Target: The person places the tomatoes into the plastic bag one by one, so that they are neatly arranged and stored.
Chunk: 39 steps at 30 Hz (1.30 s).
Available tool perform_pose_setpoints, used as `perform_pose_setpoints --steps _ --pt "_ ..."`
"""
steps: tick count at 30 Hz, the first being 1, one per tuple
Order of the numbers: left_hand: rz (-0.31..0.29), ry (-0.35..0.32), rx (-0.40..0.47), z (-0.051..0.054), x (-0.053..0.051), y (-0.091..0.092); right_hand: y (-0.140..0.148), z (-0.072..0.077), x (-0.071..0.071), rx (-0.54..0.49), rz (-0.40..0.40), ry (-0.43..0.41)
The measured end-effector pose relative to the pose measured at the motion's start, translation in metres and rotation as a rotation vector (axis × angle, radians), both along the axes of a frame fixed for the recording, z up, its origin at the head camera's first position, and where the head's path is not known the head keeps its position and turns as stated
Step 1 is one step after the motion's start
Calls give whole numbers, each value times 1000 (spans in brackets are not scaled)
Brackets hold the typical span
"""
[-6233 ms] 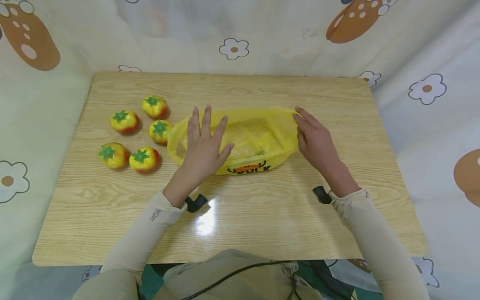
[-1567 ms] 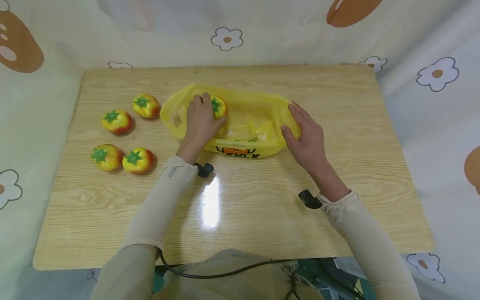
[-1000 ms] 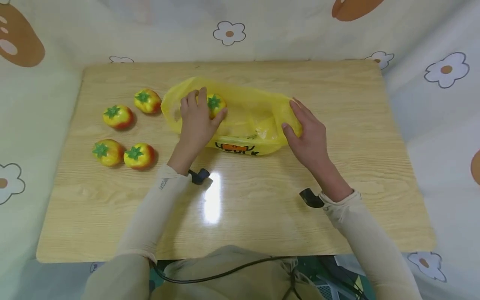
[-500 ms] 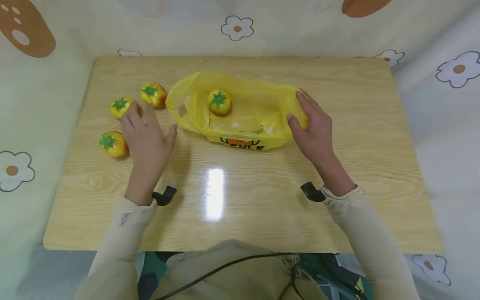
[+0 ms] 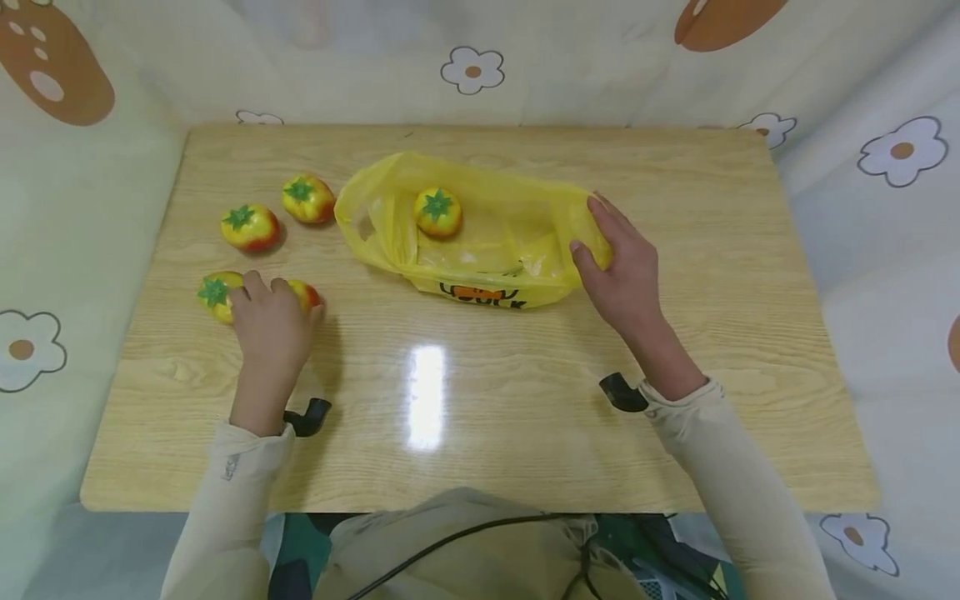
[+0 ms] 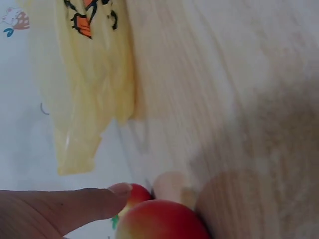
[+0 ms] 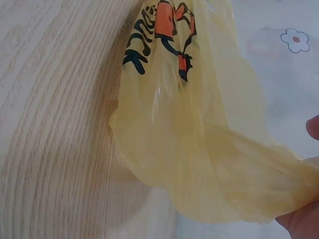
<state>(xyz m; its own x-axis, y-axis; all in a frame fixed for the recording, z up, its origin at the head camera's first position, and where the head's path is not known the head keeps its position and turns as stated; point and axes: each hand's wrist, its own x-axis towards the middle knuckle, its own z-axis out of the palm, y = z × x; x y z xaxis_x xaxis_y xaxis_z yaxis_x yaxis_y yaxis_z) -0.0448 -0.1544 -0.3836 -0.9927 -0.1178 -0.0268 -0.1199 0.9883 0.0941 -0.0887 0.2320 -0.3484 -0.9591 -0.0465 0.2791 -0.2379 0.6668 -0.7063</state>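
Observation:
My left hand [image 5: 272, 325] reaches down over a yellow-red persimmon-like toy fruit [image 5: 306, 295], fingers curled over it and thumb at its right side. The left wrist view shows the thumb beside a red fruit [image 6: 162, 221]; the other fingers are out of that view. At the right end of a thin yellow plastic bag [image 5: 487, 287], my right hand [image 5: 622, 271] grips the edge between thumb and fingers. The bag lies with its mouth spread, and one fruit [image 5: 438, 212] sits inside near its left end. The right wrist view shows the bag's end [image 7: 259, 179] held.
Touching or close to the gripped fruit is another [image 5: 217, 293] on its left. Two more fruits, one [image 5: 251, 227] at left and one [image 5: 308, 198] nearer the bag, sit farther back. A patterned curtain [image 5: 555, 75] borders the wooden table [image 5: 510, 417].
One fruit went from the table into the bag, where my left hand let go. That hand has since moved left and down onto another fruit. My right hand keeps the bag's edge.

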Motion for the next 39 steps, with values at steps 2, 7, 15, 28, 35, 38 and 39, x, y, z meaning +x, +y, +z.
perform_pose_setpoints --steps 2,7,15,28,35,38,39 --pt "5 -19 4 -3 3 -1 0 -1 0 3 4 7" --pt "76 -63 164 -8 6 1 -1 -1 0 4 9 4" --pt "58 -9 393 -18 -6 -3 0 -2 -7 14 7 -24" --pt "44 475 763 1 -25 32 2 2 10 15 1 -64" --pt "-36 528 790 12 -16 43 -4 3 24 -19 9 -41" --pt "-59 528 768 20 -15 43 -5 6 26 -9 2 -35" --pt "-57 528 771 23 -16 43 -6 6 27 -8 0 -33"
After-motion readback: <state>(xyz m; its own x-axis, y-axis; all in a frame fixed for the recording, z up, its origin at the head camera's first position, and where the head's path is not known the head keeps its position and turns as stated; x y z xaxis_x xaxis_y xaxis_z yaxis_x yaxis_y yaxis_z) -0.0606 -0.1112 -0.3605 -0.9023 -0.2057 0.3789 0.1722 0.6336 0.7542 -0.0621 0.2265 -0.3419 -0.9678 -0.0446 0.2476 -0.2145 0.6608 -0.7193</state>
